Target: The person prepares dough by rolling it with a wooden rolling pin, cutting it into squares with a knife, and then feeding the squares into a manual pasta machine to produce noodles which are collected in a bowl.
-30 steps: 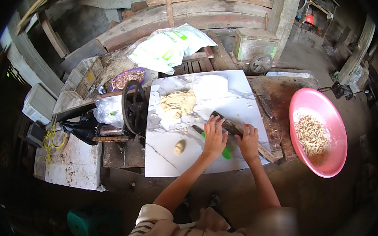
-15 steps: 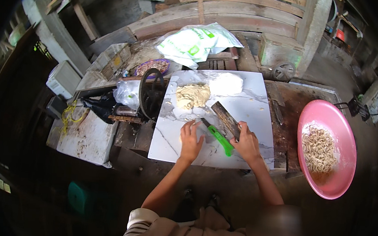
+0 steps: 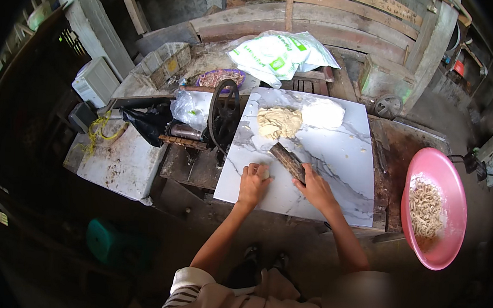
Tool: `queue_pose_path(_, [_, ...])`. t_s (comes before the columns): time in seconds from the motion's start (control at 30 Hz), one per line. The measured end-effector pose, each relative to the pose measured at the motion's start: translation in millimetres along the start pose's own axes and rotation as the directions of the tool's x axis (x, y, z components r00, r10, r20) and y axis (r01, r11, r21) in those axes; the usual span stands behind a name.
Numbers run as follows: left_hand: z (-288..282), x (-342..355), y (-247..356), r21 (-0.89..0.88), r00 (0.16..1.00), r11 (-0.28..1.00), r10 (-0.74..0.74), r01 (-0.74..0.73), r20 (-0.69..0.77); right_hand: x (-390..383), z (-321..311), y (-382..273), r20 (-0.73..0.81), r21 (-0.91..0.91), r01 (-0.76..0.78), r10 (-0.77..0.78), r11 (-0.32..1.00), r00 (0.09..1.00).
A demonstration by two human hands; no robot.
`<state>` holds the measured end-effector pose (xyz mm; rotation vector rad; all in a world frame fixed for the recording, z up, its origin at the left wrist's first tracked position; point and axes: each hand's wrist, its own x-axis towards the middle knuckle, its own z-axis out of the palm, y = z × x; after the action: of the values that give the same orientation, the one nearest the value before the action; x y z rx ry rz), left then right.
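Observation:
On a white marbled board [image 3: 332, 172], my left hand [image 3: 254, 183] curls around a small pale dough piece [image 3: 265, 172]. My right hand [image 3: 313, 185] grips a weathered wooden bar [image 3: 285, 157] lying at a slant over the board. Beyond them sit a lump of beige dough [image 3: 278, 120] and a white, floury-looking mound [image 3: 322, 112]. The green-handled knife is not visible now.
A pink basin [image 3: 434, 209] of pale strips stands right. A large iron wheel [image 3: 217, 117], clear plastic bag [image 3: 189, 108] and dirty white box [image 3: 115, 169] are left. Behind lie white sacks [image 3: 280, 55], a purple-rimmed dish [image 3: 221, 76], wooden planks and concrete posts.
My left hand moved off the bar to the left and curled onto the dough piece. My right hand keeps the bar, now farther left. The green-handled knife has dropped from sight. The view shifted.

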<state>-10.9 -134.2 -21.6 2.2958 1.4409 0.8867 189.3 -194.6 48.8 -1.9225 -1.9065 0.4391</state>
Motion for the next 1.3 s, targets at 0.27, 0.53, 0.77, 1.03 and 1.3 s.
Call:
queue_pose_path(0.27, [-7, -28, -1, 0.04, 0.945, 0.959, 0.269, -0.281, 0.188, 11, 19, -22, -0.082, 0.029, -0.035, 0.037, 0.999, 0.996])
queue_pose_path(0.53, [-20, -22, -6, -0.054, 0.946, 0.969, 0.247, -0.241, 0.209, 15, 54, -33, -0.113, 0.061, -0.047, 0.054, 0.997, 0.992])
queue_pose_path(0.77, [-52, 5, -26, -0.485, 0.979, 0.873, -0.139, 0.049, -0.151, 17, 63, -49, -0.083, 0.026, 0.003, 0.0, 1.0, 0.997])
queue_pose_path(1.03, [-32, 51, -27, -0.376, 0.975, 0.918, 0.044, -0.126, -0.219, 27, 75, -62, -0.067, -0.145, -0.006, -0.004, 0.989, 0.998])
queue_pose_path(1.3, [3, 78, -36, -0.168, 0.982, 0.984, -0.082, 0.053, -0.172, 37, 90, -64, -0.228, -0.262, -0.094, 0.033, 0.961, 0.973])
